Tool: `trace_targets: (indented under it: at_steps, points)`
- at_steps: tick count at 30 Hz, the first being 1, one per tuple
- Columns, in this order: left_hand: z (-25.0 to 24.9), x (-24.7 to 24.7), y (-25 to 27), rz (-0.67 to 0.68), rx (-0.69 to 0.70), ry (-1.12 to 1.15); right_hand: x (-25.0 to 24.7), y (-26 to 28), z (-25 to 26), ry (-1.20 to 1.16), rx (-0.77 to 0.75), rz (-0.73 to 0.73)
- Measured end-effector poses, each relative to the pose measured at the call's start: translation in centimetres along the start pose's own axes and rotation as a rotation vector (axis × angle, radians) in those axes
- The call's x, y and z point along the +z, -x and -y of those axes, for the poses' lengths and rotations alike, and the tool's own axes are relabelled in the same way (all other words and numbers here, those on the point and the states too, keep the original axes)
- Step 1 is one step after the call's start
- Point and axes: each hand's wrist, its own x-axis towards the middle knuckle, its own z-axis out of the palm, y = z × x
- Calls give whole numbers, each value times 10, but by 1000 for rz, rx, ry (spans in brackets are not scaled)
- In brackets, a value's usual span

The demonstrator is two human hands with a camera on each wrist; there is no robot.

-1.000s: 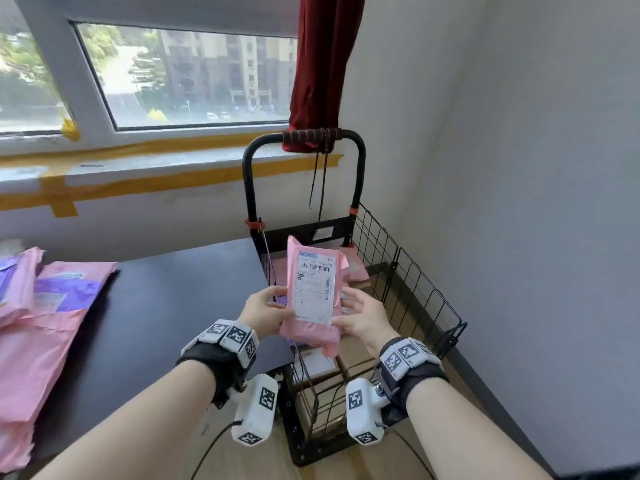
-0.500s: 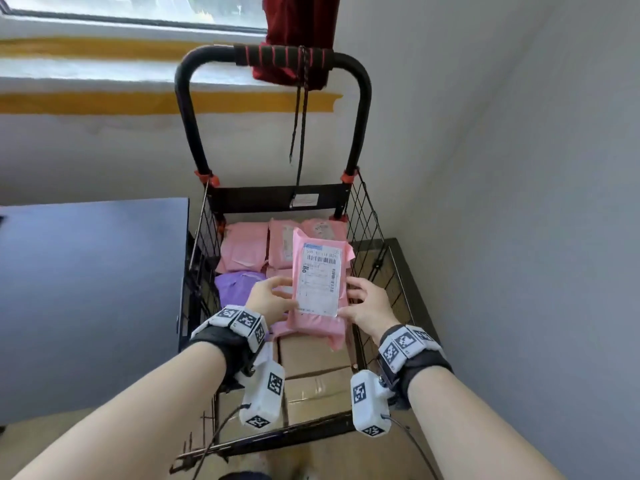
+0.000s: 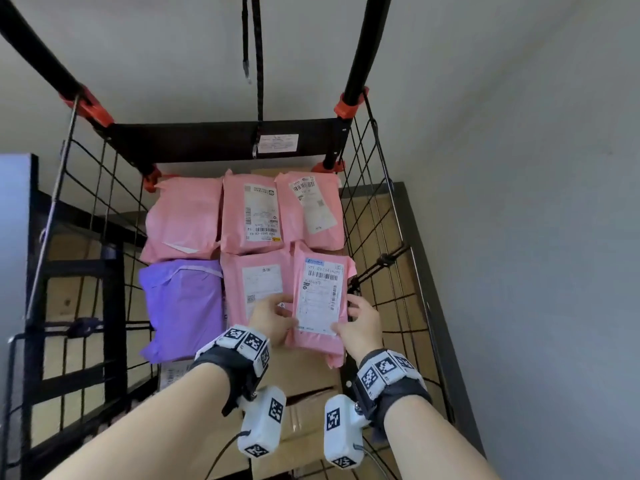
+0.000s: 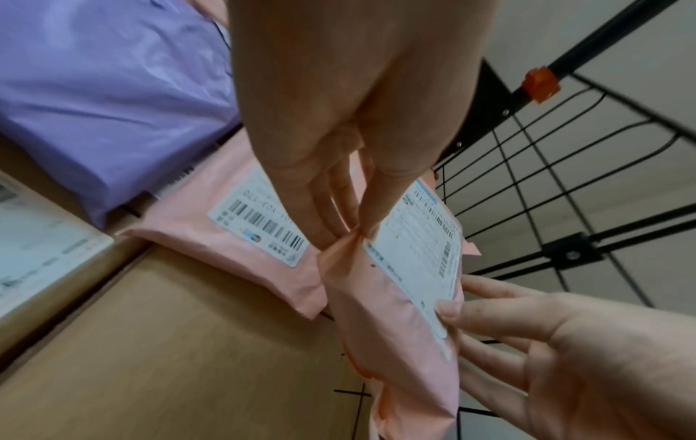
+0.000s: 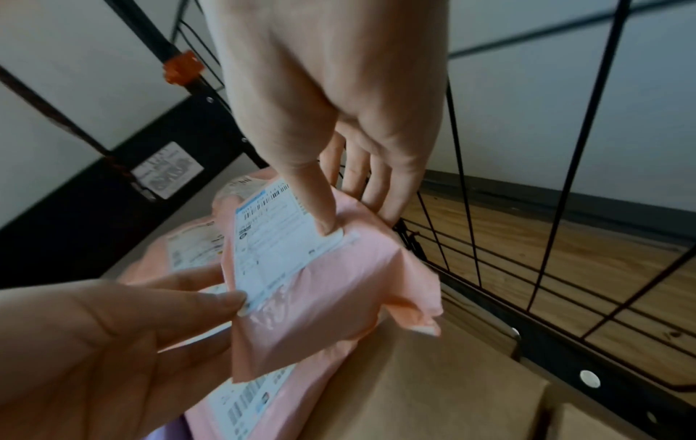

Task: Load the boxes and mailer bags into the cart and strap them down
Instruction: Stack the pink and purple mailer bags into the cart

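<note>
We pinch the pink mailer bag [image 3: 320,299] by its side edges, left hand [image 3: 273,318] and right hand [image 3: 360,323] each clamping thumb against fingers, so its label faces up. It hovers above the cardboard boxes [image 3: 304,379] at the cart [image 3: 384,216]'s near right, beside other mailers, filling that gap.

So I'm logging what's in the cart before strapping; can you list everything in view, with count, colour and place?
held mailer bag: one, pink, white label up, over the cart's right side, gripped at both edges
loaded pink mailer bags: four, pink, lying on the boxes, three in the far row, one beside the held bag
purple mailer bag: one, purple, left side of the near row
cardboard boxes: brown, under the bags; count unclear
cart: one, black wire mesh, orange clips at the handle posts
strap: black, hanging from the handle above
table: dark, left of the cart
floor: wood, seen through the mesh
left hand: pinches the bag's left edge
right hand: grips its right edge
</note>
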Motion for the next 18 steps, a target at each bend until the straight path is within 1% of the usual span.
trace_targets:
  at_steps: [4, 6, 8, 10, 13, 15, 18]
  points:
    - [1, 17, -27, 31, -28, -47, 3, -25, -9, 2, 57, -54]
    - [2, 24, -34, 35, -19, -93, 2, -35, -12, 4, 65, -73]
    - [5, 29, -37, 4, 8, -169, 3, -42, -12, 15, 65, -71]
    - [9, 28, -38, -63, 25, -223, 8, -48, -11, 32, 45, -55]
    - [14, 19, -38, -134, 4, -232, 17, -51, -5, 37, 7, -32]
    - [18, 12, -40, -138, -22, -223, 22, -51, -2, 28, 12, -16]
    - [21, 5, -42, -126, -13, -218, 26, -48, 0, 8, 35, -12]
